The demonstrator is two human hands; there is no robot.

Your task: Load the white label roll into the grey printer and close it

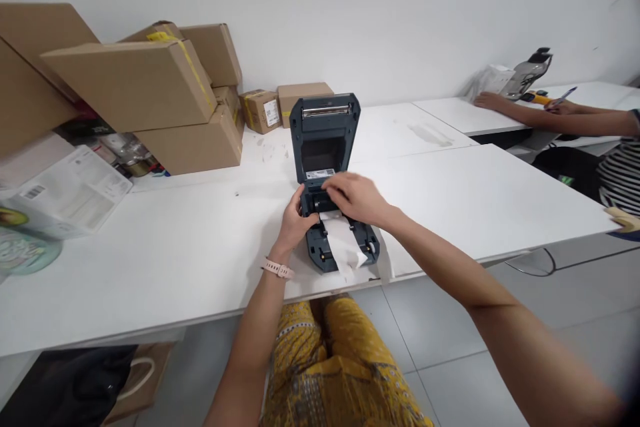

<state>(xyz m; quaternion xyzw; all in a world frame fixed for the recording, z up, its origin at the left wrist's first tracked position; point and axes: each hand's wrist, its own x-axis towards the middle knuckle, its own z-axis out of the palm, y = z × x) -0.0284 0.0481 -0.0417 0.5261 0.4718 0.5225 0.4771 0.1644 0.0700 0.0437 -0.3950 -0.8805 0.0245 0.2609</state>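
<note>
A dark blue-grey label printer (316, 250) stands on the white table with its lid (324, 137) raised. Out of its middle a white paper strip (343, 243) runs toward me and hangs over the front. My left hand (294, 221) grips the printer's left side, thumb over the inner edge and fingers along the outside. Reaching in from the right, my right hand (359, 197) has its fingers curled down inside the printer near the lid's hinge, beside the roller. Its fingertips are partly hidden, so whatever they pinch does not show.
Cardboard boxes (150, 87) are stacked at the back left, with smaller boxes (263, 110) behind the printer. A white carton (65, 187) lies at far left. Another person's arm (565, 121) rests on the right-hand table, near a clear bottle (525, 77). The table's front edge runs close before me.
</note>
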